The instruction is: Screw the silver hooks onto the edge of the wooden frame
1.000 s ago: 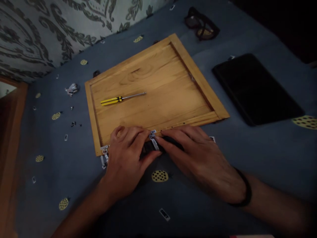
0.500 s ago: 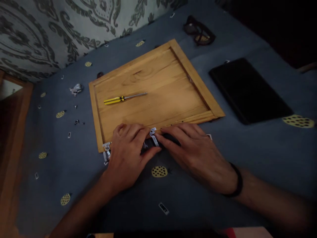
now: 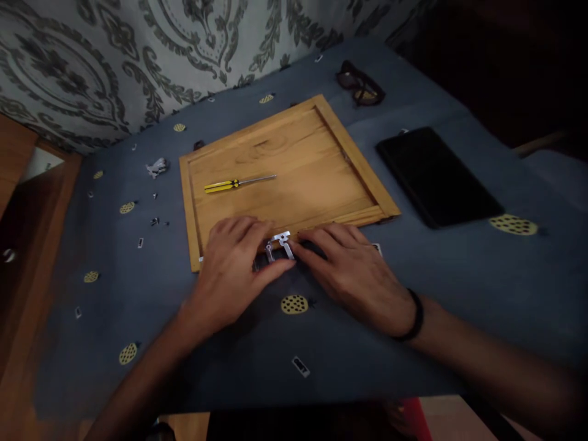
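A wooden cabinet door panel lies on the blue cloth. At its near edge sits a silver metal hinge, between my two hands. My left hand is bent over that edge, its thumb pressed along the lower side of the hinge. My right hand reaches in from the other side, with the index fingertip against the hinge's right arm. Something dark shows below the fingers, too covered to name. A yellow-handled screwdriver rests on the panel.
Left of the panel are another metal hinge piece and several small screws. A black tablet-like slab lies to the right, and sunglasses lie at the back. A patterned curtain hangs behind the table.
The hinge between my hands now shows a second arm on its left. Another hinge at the panel's near left corner has become almost hidden behind my left hand. The camera view has shifted.
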`<act>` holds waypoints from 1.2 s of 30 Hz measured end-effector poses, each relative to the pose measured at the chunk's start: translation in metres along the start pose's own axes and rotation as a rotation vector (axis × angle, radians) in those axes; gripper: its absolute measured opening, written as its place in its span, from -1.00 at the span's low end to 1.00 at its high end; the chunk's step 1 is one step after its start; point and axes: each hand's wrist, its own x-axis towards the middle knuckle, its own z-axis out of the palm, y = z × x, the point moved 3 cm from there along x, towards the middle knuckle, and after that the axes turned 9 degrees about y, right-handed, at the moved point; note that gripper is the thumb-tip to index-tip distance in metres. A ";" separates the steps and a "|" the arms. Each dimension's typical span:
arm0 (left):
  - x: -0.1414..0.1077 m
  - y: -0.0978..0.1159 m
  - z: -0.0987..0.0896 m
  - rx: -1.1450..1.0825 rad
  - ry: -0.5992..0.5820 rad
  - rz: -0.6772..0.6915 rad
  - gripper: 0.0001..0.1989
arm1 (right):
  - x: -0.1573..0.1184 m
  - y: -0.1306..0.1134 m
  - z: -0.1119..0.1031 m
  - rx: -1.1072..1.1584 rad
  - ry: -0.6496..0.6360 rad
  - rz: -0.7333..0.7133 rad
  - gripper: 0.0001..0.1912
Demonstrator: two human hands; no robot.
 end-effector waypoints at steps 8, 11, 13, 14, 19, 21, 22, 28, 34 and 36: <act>-0.003 -0.036 -0.043 -0.122 0.179 -0.195 -0.76 | -0.001 -0.001 0.002 -0.049 0.003 -0.011 -0.71; -0.015 -0.068 -0.045 -0.092 0.235 -0.273 -0.75 | -0.001 -0.002 0.004 -0.074 0.024 -0.016 -0.74; -0.026 -0.093 -0.046 -0.051 0.311 -0.333 -0.73 | -0.001 -0.003 0.005 -0.081 0.029 -0.019 -0.74; -0.032 -0.106 -0.048 -0.026 0.356 -0.358 -0.72 | -0.001 -0.003 0.006 -0.081 0.038 -0.024 -0.73; -0.064 -0.164 -0.055 -0.012 0.553 -0.568 -0.72 | -0.002 -0.002 0.008 -0.103 0.095 -0.061 -0.72; -0.074 -0.180 -0.057 0.005 0.578 -0.610 -0.72 | -0.003 0.000 0.010 -0.097 0.103 -0.067 -0.71; -0.079 -0.187 -0.057 0.014 0.581 -0.629 -0.73 | -0.003 0.000 0.012 -0.091 0.113 -0.069 -0.71; -0.085 -0.200 -0.049 0.060 0.518 -0.607 -0.76 | -0.004 0.001 0.015 -0.123 0.163 -0.103 -0.72; -0.073 -0.179 -0.029 0.168 0.354 -0.468 -0.72 | -0.004 0.000 0.014 -0.131 0.178 -0.146 -0.75; -0.070 -0.175 -0.025 0.206 0.302 -0.447 -0.72 | -0.003 0.000 0.014 -0.134 0.173 -0.149 -0.75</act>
